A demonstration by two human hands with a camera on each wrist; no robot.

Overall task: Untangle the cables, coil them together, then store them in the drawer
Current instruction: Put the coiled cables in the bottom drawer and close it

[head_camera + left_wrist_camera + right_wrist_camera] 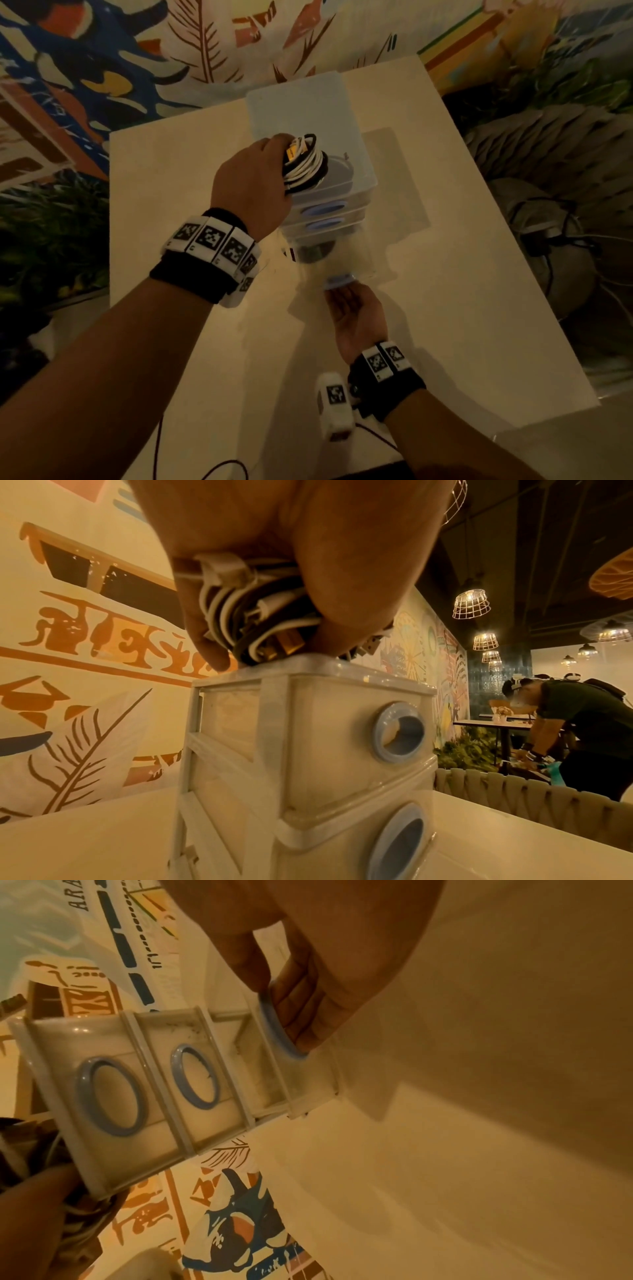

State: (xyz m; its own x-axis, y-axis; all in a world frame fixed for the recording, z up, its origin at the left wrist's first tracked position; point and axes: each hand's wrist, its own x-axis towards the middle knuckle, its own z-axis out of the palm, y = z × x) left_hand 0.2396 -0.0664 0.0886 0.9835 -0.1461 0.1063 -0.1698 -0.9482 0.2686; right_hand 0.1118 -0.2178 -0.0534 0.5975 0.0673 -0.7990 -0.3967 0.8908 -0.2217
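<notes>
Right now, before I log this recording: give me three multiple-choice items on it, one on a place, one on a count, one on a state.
1. Where is the coiled cable bundle?
A. in the left hand, atop the drawer unit
B. lying on the table
C. inside a drawer

2. How many blue ring handles show in the right wrist view?
A. one
B. three
C. five

3. The bottom drawer is:
A. shut
B. lifted out
C. pulled partly out

A: fingers wrap the bundle against the unit's top.
B: three rings on the fronts.
C: the right hand hooks its ring handle; the drawer juts forward.
</notes>
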